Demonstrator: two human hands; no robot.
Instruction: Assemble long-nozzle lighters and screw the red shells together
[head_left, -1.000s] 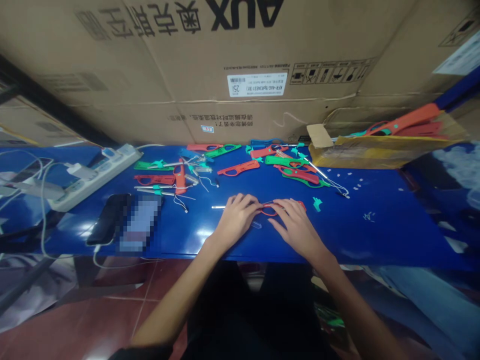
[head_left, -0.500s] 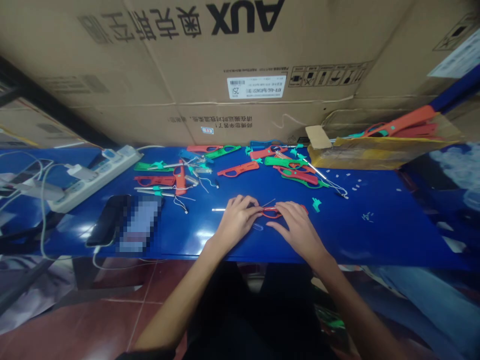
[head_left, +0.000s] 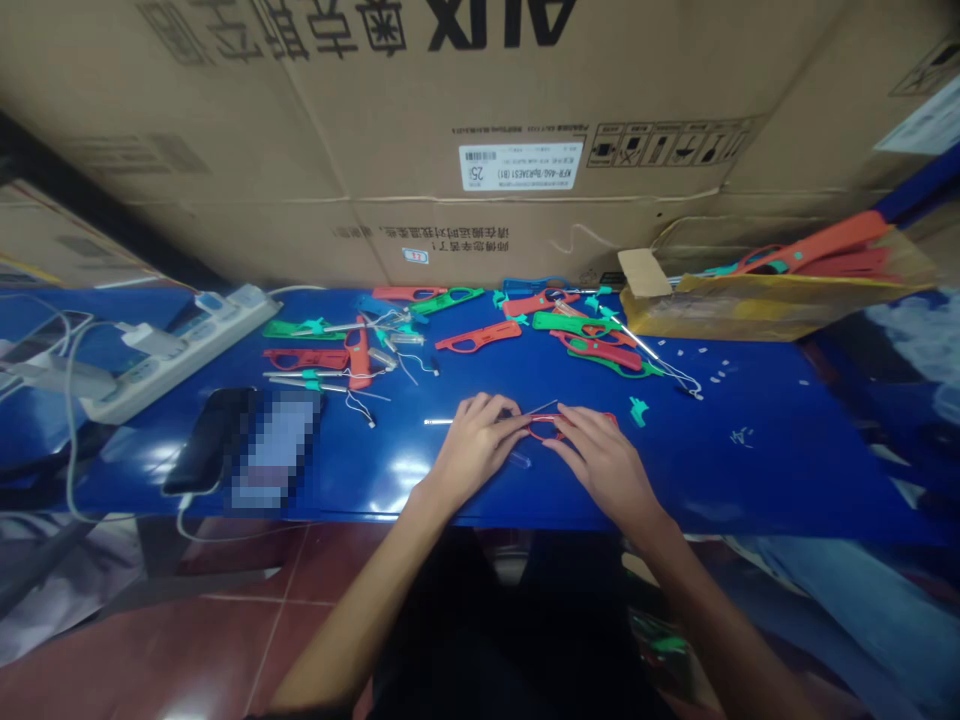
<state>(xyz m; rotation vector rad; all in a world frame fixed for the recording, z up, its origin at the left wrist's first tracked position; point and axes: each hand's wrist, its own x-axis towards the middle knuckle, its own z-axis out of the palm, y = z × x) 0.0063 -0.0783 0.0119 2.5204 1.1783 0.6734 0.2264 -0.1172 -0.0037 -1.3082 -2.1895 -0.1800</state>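
Note:
A red lighter casing (head_left: 541, 432) lies low over the blue table between my two hands. My right hand (head_left: 600, 450) is closed on its right part, thumb and fingers around the loop. My left hand (head_left: 480, 440) pinches at the casing's left end. From beneath the left fingers a silvery metal tube (head_left: 437, 422) sticks out to the left, and a thin wire or rod (head_left: 545, 406) shows above the casing. Just below the fingertips lies a small clear plastic piece (head_left: 519, 460). The fingers hide much of the casing's inside.
Red and green lighter casings (head_left: 480, 338) lie scattered behind my hands. A green plastic part (head_left: 638, 410) sits to the right. The cardboard box (head_left: 720, 312) at back right holds orange-red casings. On the left are a power strip (head_left: 172, 350), a black phone (head_left: 212, 440) and another phone (head_left: 276, 450).
The view has shifted slightly. My right fingers have drawn in a little on the casing; the left hand keeps nearly the same pinch.

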